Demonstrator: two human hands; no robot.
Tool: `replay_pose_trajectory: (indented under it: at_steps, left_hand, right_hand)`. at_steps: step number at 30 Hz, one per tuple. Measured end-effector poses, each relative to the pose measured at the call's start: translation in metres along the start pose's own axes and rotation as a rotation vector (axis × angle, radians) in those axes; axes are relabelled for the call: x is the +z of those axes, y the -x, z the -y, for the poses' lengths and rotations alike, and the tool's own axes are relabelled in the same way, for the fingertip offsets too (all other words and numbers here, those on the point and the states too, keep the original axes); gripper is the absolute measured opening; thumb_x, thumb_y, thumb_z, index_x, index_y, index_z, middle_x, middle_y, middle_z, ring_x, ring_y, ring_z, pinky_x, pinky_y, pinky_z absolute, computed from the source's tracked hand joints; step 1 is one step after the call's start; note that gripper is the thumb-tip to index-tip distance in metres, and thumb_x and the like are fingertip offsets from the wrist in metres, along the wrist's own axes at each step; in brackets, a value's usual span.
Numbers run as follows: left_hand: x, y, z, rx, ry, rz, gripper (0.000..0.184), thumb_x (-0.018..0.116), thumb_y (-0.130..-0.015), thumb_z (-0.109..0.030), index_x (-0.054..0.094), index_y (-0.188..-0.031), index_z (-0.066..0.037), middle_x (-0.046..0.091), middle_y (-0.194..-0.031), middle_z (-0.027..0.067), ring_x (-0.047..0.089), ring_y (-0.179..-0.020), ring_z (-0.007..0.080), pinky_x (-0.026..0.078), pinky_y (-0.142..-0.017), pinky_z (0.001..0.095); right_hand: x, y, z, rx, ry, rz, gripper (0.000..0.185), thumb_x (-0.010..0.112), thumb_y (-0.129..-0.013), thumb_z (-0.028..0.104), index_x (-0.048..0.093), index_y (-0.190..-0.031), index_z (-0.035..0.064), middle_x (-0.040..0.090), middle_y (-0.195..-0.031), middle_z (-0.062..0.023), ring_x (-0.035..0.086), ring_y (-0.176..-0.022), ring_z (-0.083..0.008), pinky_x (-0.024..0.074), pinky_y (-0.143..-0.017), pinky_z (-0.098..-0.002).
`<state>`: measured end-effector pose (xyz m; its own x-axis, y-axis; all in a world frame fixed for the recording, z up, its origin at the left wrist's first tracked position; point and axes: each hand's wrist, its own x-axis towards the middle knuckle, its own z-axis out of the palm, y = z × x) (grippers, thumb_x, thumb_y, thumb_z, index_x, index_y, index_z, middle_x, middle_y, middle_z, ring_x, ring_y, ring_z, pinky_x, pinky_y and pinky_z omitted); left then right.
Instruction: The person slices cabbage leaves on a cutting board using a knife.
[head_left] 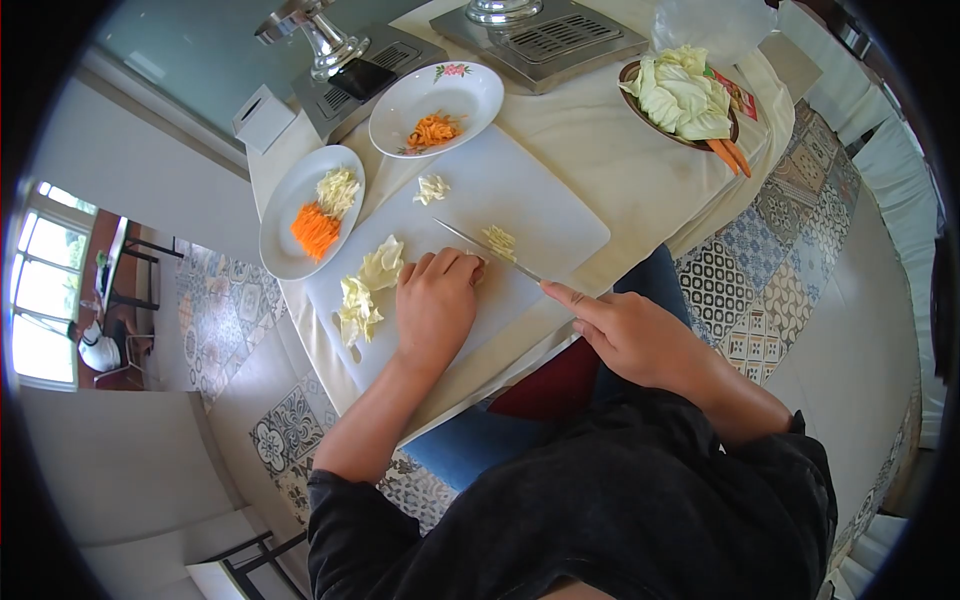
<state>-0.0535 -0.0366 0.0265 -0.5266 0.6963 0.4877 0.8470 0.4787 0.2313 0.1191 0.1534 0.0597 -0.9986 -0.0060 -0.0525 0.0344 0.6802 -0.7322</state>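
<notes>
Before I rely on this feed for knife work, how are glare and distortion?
Head view: black fisheye vignette at the corners, straight lines bowed near the rim; head view: window at far left washed out; head view: knife fairly readable against the pale cutting board.

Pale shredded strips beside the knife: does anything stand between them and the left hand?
Yes: the knife, held in the right hand, has its blade between the pale shredded strips and the left hand, over the cutting board.

The knife blade (472,241) is smooth metal; the cutting board (535,190) looks matt plastic, the far plate (470,95) glossy, the worktop cover (640,195) cloth.
</notes>
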Motion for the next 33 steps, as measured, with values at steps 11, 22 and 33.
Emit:
replay_pose_trajectory:
  at_steps: [11, 22, 33]
  left_hand:
    - [-0.001, 0.000, 0.000, 0.014, -0.034, -0.008, 0.004, 0.069, -0.078, -0.006, 0.068, -0.077, -0.010, 0.064, -0.079, 0.0021, 0.063, -0.074, 0.0235, 0.046, -0.071, 0.0383]
    - [-0.004, 0.000, 0.000, 0.015, -0.022, 0.015, 0.004, 0.070, -0.079, -0.006, 0.068, -0.079, -0.010, 0.065, -0.081, 0.0031, 0.063, -0.075, 0.0236, 0.046, -0.071, 0.0376]
    - [-0.006, 0.000, -0.004, 0.007, -0.052, 0.026, 0.004, 0.071, -0.080, -0.008, 0.068, -0.081, -0.010, 0.063, -0.083, 0.0024, 0.063, -0.079, 0.0234, 0.047, -0.072, 0.0388]
  right_hand:
    - [0.005, 0.002, 0.005, -0.031, -0.106, 0.008, 0.055, 0.052, -0.097, 0.012, 0.044, -0.151, 0.0111, 0.064, -0.077, -0.0270, 0.063, -0.072, -0.0442, 0.0486, -0.070, -0.0508]
    - [-0.012, 0.005, 0.019, 0.067, -0.187, 0.100, 0.054, 0.051, -0.098, 0.009, 0.042, -0.151, 0.0092, 0.062, -0.072, -0.0275, 0.061, -0.065, -0.0441, 0.0488, -0.067, -0.0470]
    - [-0.018, 0.003, 0.028, 0.103, -0.143, 0.136, 0.054, 0.051, -0.097, 0.009, 0.043, -0.151, 0.0078, 0.067, -0.081, -0.0283, 0.065, -0.073, -0.0446, 0.0515, -0.074, -0.0475]
